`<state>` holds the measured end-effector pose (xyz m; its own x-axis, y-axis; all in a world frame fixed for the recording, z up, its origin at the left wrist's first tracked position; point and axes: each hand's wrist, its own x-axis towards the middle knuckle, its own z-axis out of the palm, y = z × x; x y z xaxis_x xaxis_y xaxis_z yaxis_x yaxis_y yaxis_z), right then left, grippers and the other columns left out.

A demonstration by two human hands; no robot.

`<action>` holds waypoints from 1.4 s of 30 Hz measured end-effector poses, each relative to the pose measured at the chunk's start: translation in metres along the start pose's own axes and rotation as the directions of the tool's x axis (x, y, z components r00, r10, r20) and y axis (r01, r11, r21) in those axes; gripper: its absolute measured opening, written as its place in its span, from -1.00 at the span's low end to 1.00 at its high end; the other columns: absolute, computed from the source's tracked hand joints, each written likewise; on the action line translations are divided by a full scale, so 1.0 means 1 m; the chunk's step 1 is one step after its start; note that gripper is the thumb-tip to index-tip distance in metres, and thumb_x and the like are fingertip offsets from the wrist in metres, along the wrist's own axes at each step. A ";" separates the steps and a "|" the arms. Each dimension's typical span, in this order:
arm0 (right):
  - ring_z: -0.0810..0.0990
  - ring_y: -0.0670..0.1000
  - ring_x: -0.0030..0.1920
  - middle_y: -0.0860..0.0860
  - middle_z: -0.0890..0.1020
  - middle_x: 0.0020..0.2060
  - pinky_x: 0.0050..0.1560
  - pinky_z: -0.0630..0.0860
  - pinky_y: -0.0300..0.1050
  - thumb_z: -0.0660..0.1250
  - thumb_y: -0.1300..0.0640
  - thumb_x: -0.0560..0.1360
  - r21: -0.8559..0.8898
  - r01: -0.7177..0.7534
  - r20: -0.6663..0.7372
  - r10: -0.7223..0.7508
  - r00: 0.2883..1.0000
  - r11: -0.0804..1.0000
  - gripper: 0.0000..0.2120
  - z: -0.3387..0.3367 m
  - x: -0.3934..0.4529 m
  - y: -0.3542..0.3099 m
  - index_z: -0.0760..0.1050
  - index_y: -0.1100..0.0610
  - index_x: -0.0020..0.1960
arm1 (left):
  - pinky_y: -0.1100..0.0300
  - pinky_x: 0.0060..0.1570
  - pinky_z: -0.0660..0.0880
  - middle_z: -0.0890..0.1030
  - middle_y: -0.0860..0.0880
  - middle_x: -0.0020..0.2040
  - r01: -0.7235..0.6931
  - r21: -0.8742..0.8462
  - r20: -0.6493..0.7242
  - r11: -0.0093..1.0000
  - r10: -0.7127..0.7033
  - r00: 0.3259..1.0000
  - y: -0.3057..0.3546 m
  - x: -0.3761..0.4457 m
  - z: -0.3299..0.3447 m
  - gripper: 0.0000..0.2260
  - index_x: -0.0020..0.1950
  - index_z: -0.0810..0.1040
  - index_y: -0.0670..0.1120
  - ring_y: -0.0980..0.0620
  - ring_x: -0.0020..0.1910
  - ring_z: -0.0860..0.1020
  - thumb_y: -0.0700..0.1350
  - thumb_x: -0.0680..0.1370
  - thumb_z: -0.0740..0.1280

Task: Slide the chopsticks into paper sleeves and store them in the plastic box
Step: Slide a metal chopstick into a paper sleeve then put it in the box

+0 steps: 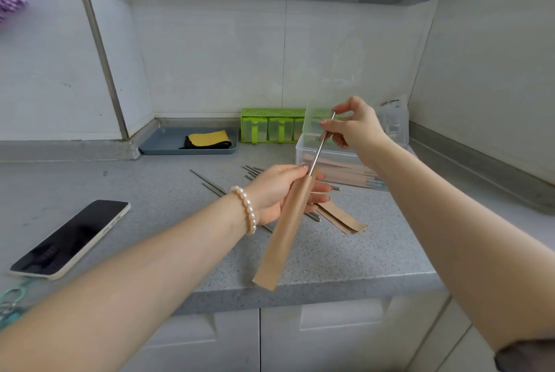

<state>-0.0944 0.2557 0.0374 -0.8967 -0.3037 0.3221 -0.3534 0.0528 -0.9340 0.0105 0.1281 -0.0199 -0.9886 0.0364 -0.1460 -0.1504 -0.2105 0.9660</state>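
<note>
My left hand grips the top of a brown paper sleeve that hangs tilted above the counter's front edge. My right hand pinches the upper end of metal chopsticks, whose lower end sits inside the sleeve's mouth. Behind them stands the clear plastic box with its lid raised and several filled sleeves inside. Loose metal chopsticks lie on the grey counter behind my left hand. An empty sleeve lies flat to the right of it.
A phone lies face up at the left, with a teal key ring near the edge. At the back are a blue tray holding a yellow cloth and a green spice rack. Walls close the corner.
</note>
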 end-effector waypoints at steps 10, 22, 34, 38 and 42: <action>0.49 -0.05 -0.45 0.04 0.62 -0.38 -0.44 0.38 -0.24 0.39 0.10 0.48 -0.203 0.014 0.132 0.013 0.991 0.979 -0.71 0.016 -0.013 0.010 0.33 0.12 -0.31 | 0.02 0.03 0.53 0.67 -0.18 -0.08 -0.001 0.000 -0.081 1.000 0.001 0.997 0.001 0.003 -0.009 -0.74 0.00 0.55 -0.22 -0.08 -0.18 0.65 -0.11 0.63 0.13; 0.49 -0.09 -0.36 0.03 0.59 -0.26 -0.40 0.46 -0.32 0.31 0.17 0.53 -0.404 -0.082 0.227 0.187 0.956 0.911 -0.82 0.048 -0.016 0.037 0.54 0.24 0.08 | 0.16 -0.31 0.61 0.63 -0.19 -0.21 -0.085 0.051 -0.340 0.995 0.097 0.935 0.031 -0.010 -0.059 -0.76 0.11 0.54 -0.26 -0.02 -0.35 0.60 -0.12 0.59 0.22; 0.55 0.14 0.09 0.13 0.59 0.06 -0.07 0.43 -0.08 0.31 0.04 0.52 -0.759 0.090 0.317 0.244 0.916 0.645 -0.73 0.144 -0.026 0.085 0.48 0.20 0.11 | 0.17 -0.38 0.56 0.59 -0.16 -0.25 0.004 0.010 -0.393 1.000 0.001 0.920 0.032 -0.016 -0.107 -0.69 0.05 0.51 -0.28 0.01 -0.37 0.54 -0.05 0.63 0.13; 0.54 0.19 0.13 0.12 0.54 -0.11 -0.08 0.40 -0.07 0.22 0.06 0.56 -0.829 0.146 0.348 0.295 0.890 0.539 -0.78 0.153 -0.019 0.089 0.46 0.22 0.01 | 0.18 -0.39 0.57 0.59 -0.15 -0.28 0.018 0.025 -0.349 1.000 -0.008 0.937 0.032 -0.016 -0.110 -0.70 0.06 0.51 -0.29 0.01 -0.39 0.56 -0.06 0.63 0.14; 0.52 0.17 0.13 0.15 0.55 0.09 0.00 0.44 -0.06 0.15 0.08 0.58 -0.859 0.307 0.447 0.309 0.839 0.410 -0.73 0.152 -0.020 0.081 0.45 0.25 0.13 | 0.18 -0.40 0.57 0.57 -0.16 -0.26 0.014 0.010 -0.340 1.000 -0.010 0.940 0.032 -0.013 -0.107 -0.72 0.04 0.51 -0.29 0.01 -0.41 0.54 -0.09 0.63 0.15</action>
<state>-0.0646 0.1219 -0.0683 -0.7424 -0.6642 -0.0874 -0.6492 0.7455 -0.1510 0.0177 0.0165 -0.0102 -0.9296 -0.2960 -0.2197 -0.1646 -0.1998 0.9659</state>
